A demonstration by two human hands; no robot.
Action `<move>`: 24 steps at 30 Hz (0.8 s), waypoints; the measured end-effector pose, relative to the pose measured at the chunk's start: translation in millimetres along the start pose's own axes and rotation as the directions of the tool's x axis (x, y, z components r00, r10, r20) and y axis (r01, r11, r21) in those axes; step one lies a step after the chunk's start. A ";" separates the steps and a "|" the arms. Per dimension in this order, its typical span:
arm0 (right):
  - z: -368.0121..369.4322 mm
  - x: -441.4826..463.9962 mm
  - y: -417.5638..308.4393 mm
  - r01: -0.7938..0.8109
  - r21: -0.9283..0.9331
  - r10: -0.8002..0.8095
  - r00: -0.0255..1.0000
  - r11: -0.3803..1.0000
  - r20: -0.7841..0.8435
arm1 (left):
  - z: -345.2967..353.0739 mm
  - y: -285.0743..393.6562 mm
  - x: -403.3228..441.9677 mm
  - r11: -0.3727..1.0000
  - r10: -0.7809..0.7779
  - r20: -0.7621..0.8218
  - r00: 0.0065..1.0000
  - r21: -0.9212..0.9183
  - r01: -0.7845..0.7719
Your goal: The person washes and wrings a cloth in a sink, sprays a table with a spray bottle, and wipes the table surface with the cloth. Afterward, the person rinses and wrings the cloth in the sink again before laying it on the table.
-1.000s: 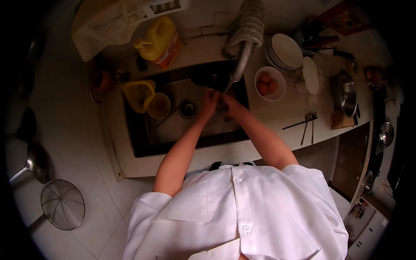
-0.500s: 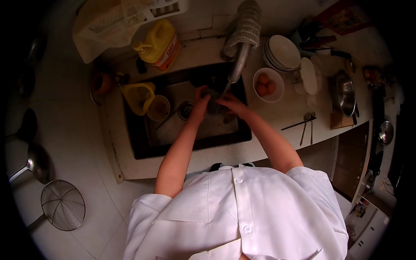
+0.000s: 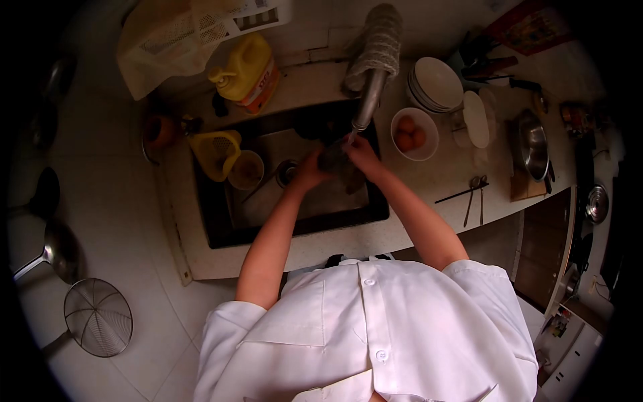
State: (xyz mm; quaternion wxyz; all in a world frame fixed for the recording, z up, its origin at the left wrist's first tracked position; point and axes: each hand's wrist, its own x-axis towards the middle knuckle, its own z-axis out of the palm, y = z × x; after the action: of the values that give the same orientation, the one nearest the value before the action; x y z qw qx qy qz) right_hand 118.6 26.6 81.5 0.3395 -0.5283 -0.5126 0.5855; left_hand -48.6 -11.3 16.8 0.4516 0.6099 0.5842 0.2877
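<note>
Under the metal faucet (image 3: pixel 370 100), a dark grey roundish item (image 3: pixel 333 159) is between my hands, over the sink (image 3: pixel 295 231). Its kind is too dim to make out. My left hand (image 3: pixel 311 172) grips its left side, the fingers partly lost in shadow. From the right, my right hand (image 3: pixel 362 157) is closed on its edge, just below the spout, where a thin stream of water runs down. Left of my hands, a small bowl (image 3: pixel 246 169) and a yellow perforated basket (image 3: pixel 216 154) sit at the sink's left side.
Right of the sink stand a white bowl (image 3: pixel 429 149) with several eggs, stacked white plates (image 3: pixel 439 82) and a steel bowl (image 3: pixel 534 144). Spoons (image 3: pixel 481 201) lie near the counter edge. A yellow jug (image 3: pixel 248 70) is behind the sink. A wire strainer (image 3: pixel 98 317) hangs at left.
My right hand has moved up and closer to the spout. My left hand has shifted slightly down, and the dark item has turned between them.
</note>
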 end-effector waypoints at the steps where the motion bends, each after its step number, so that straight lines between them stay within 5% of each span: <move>1: 1.8 -4.4 -9.6 -0.033 0.058 0.030 0.998 0.998 0.047 | -2.6 7.8 0.4 0.998 -0.033 0.026 0.999 0.057 0.031; 6: -6.5 0.1 -14.2 -0.126 -0.002 0.125 0.990 0.992 0.070 | -1.3 9.5 8.8 0.966 0.007 0.010 1.000 0.260 -0.009; 9: -18.3 16.2 50.5 -0.015 0.087 0.026 0.992 0.996 -0.126 | 3.4 6.7 14.6 0.998 0.040 -0.029 0.999 0.039 -0.039; 12: -18.8 15.5 76.5 -0.105 -0.127 0.064 0.954 0.986 -0.294 | 12.3 26.3 9.1 0.985 -0.125 -0.192 0.973 -0.143 0.098; 14: -6.1 6.7 79.4 -0.398 0.458 0.488 0.868 0.795 -0.092 | 7.5 55.1 3.8 0.790 -0.351 -0.154 0.923 -0.578 0.204; 15: -1.1 -0.3 72.3 -0.399 0.459 0.490 0.867 0.794 -0.093 | 9.8 55.4 2.9 0.790 -0.352 -0.152 0.924 -0.578 0.206; 17: 5.9 -11.5 47.2 -0.594 0.691 0.551 0.766 0.412 0.329 | 17.1 52.2 3.6 0.453 -0.233 -0.113 0.966 -0.891 0.005; 18: 8.9 -9.5 48.2 -0.589 0.694 0.553 0.769 0.414 0.322 | 22.2 48.8 4.8 0.450 -0.228 -0.107 0.968 -0.893 0.008; 20: 16.6 -6.6 50.7 -0.603 0.755 0.463 0.763 0.257 0.451 | 30.5 40.7 3.6 0.659 -0.196 -0.117 0.974 -0.751 0.042; 21: 17.8 -4.6 54.7 -0.600 0.757 0.464 0.764 0.257 0.448 | 30.0 44.7 3.1 0.659 -0.194 -0.114 0.974 -0.751 0.043; 22: 19.4 -2.8 58.7 -0.625 0.721 0.492 0.748 0.299 0.445 | 29.0 48.2 2.3 0.959 -0.002 -0.250 0.968 -0.274 -0.069; 23: 22.5 -0.8 62.6 -0.650 0.681 0.519 0.732 0.337 0.442 | 27.5 51.3 1.7 0.943 0.231 -0.260 0.937 0.296 -0.150; 24: 26.9 4.3 77.5 -0.650 0.681 0.517 0.733 0.337 0.443 | 26.8 53.0 3.2 0.943 0.233 -0.260 0.937 0.298 -0.151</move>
State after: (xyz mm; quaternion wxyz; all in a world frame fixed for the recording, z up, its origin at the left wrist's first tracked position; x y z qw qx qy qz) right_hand 102.8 5.2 3.7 0.2671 -0.4177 0.0108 0.8684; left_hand -0.5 -9.2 51.8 0.2414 0.6717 0.6155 0.3342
